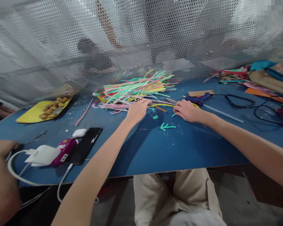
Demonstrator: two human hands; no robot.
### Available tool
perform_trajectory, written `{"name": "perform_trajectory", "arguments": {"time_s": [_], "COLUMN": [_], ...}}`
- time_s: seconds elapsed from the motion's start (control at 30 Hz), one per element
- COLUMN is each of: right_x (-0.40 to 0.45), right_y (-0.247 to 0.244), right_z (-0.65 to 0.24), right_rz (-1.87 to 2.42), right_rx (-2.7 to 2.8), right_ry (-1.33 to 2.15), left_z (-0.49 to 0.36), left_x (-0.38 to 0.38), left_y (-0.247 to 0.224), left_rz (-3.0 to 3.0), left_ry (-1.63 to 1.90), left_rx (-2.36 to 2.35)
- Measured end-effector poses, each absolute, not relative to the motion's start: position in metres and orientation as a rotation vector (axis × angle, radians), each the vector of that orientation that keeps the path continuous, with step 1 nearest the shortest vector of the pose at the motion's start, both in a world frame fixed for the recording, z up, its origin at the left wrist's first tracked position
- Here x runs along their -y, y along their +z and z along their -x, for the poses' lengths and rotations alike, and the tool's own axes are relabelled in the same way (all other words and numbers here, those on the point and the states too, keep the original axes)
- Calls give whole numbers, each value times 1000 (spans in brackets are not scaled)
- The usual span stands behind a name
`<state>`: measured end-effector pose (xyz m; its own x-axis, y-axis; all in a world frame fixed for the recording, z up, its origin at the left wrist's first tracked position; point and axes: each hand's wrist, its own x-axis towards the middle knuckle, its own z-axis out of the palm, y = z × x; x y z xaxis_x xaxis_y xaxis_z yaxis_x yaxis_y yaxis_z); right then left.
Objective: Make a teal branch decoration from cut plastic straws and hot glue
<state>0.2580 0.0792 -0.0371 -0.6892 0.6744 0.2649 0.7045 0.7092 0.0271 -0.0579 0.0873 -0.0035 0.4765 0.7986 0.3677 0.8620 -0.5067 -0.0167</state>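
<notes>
L grip (pixel 138 108) at stems (pixel 138 86), R grip (pixel 187 110) nr glue gun (pixel 200 99).

From here I see a blue tabletop (pixel 165 153), pink, mint and yellow pipe cleaners (pixel 141 87), a dark-blue glue gun (pixel 201 99) and grey dot-patterned mesh (pixel 132 34).

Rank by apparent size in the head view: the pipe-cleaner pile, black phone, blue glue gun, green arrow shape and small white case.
1. Pipe-cleaner pile
2. Black phone
3. Blue glue gun
4. Green arrow shape and small white case: too alike to rank.
</notes>
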Motion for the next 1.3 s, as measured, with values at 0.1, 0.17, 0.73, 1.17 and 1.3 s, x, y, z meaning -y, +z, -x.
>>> {"name": "perform_trajectory", "arguments": {"time_s": [0.1,0.17,0.73,1.17,1.3], "right_x": [-81,-81,-70,-51,-41], "right_y": [-38,-39,-33,-25,-18], "right_z": [-258,-257,-235,-231,-233], "right_rz": [1038,991,894,864,914], "right_rx": [2705,2711,2481,2344,2177], "right_ry": [-154,-134,481,507,611], "left_z": [55,54,60,55,50], "left_x": [-98,-102,-77,-75,-73], "left_y": [-5,-2,-7,-15,-17], "left_rz": [2515,2541,2671,3032,2988], "left_ry": [-350,-288,-327,-381,-382], "left_rx": [1351,1271,922,1199,1287]}}
